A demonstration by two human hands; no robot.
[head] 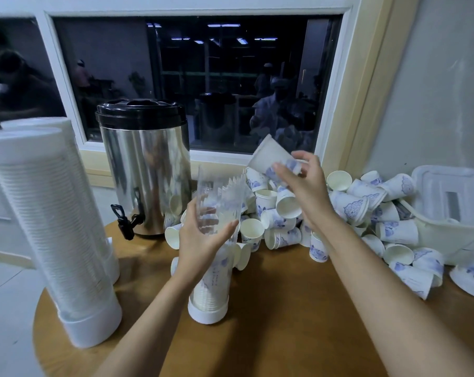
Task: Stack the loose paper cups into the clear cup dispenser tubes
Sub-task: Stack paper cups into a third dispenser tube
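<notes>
Two grips at work. The left grip (200, 235) is wrapped round the clear tube (212, 281), which stands nearly upright on the desk (284, 308), open mouth on top. The right grip (303, 183) pinches a tilted paper cup (268, 156), above and right of that mouth; I'd say it must swing leftward, then down the tube's length.

Round wood table (284, 308) by dark window (203, 77) w/ white frame, pale wall (434, 91) at rt.
</notes>
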